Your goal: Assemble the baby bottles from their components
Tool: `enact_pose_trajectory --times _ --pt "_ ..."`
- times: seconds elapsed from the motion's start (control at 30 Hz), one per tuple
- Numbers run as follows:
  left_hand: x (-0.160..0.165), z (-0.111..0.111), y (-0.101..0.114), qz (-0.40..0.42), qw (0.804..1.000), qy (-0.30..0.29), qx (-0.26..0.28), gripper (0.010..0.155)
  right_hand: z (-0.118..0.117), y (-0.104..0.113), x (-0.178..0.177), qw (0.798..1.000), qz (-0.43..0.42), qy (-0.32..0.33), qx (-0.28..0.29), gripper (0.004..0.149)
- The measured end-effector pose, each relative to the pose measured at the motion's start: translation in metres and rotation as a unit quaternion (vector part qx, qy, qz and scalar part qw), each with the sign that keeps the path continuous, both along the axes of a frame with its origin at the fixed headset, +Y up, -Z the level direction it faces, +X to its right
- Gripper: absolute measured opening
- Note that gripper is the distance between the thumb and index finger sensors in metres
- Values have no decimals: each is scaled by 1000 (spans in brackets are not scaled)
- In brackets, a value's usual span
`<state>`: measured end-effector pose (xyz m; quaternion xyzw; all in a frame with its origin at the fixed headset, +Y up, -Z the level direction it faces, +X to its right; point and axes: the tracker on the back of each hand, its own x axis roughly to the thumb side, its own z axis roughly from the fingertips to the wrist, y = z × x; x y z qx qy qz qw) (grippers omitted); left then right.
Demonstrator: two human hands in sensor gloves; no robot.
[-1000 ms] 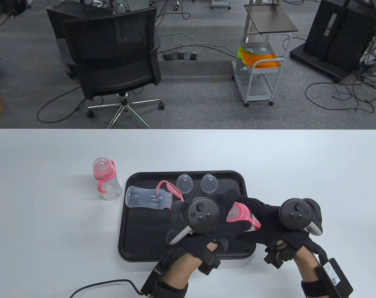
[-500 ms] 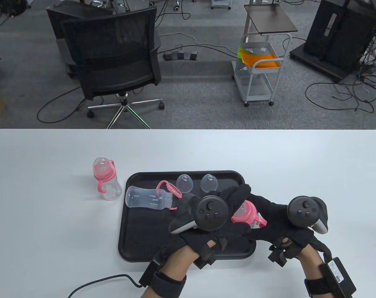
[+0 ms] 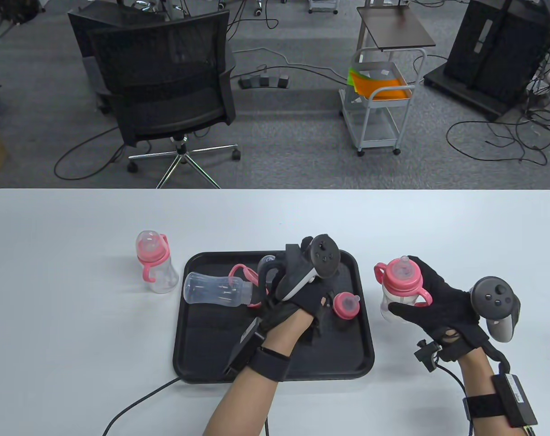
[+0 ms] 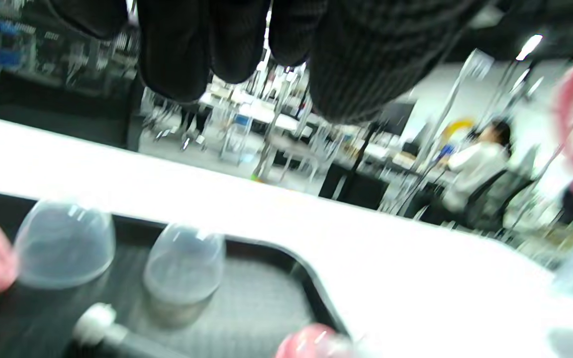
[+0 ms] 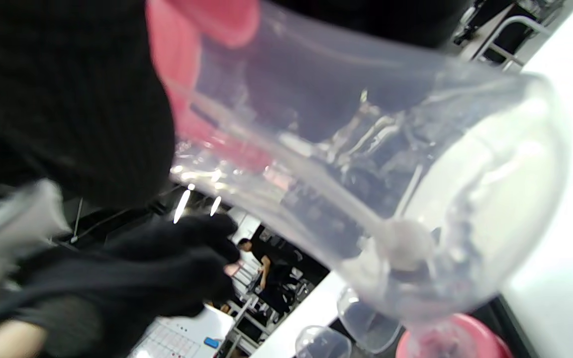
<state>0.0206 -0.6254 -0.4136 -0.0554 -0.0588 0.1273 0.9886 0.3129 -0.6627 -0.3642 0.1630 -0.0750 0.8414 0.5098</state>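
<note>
My right hand point(image 3: 409, 295) grips a clear bottle point(image 3: 398, 290) with a pink handled collar and nipple, holding it upright just right of the black tray point(image 3: 202, 363). The bottle fills the right wrist view point(image 5: 366, 174). My left hand point(image 3: 297, 263) hovers over the tray's far middle, holding nothing, its fingers point(image 4: 177, 54) above two clear caps point(image 4: 65, 243) point(image 4: 184, 263). On the tray lie a pink nipple ring point(image 3: 346, 305), a clear bottle body point(image 3: 213, 289) on its side and a pink handle ring point(image 3: 247, 274).
A finished bottle point(image 3: 154, 263) with cap and pink handles stands on the white table left of the tray. A black cable point(image 3: 139, 404) runs along the table's near edge. A chair and a cart stand on the floor beyond the table.
My right hand has lifted the pink-collared bottle off the tray and carried it right. My left hand let go of it and moved to the tray's far middle. The pink nipple ring now shows.
</note>
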Motion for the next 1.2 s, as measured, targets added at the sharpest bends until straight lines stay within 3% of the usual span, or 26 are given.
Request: enact_pose_trajectory --times 0.07,0.23,0.37,0.63,0.77,0.93,1.2 --pt "6 -14 -20 -56 997 23 -40 78 -1 -2 3 1000 -9 -6 -2 100" --pt "21 -35 -49 -152 986 28 -61 84 0 -1 -2 1000 -17 -3 3 101" --pt "30 -46 -61 -177 982 32 -63 86 1 -1 -6 1000 -11 -2 9 101" --pt "28 -67 -84 -193 973 33 -124 81 -1 -5 -7 1000 -11 4 5 101" --pt "28 -70 -90 -208 969 38 -132 75 -1 -6 -7 1000 -8 6 0 100" --pt "32 -74 -98 -224 963 37 -145 81 0 -3 -8 1000 -11 11 5 101" --pt "30 -66 -79 -202 975 25 -92 82 1 -3 -9 1000 -6 15 3 101"
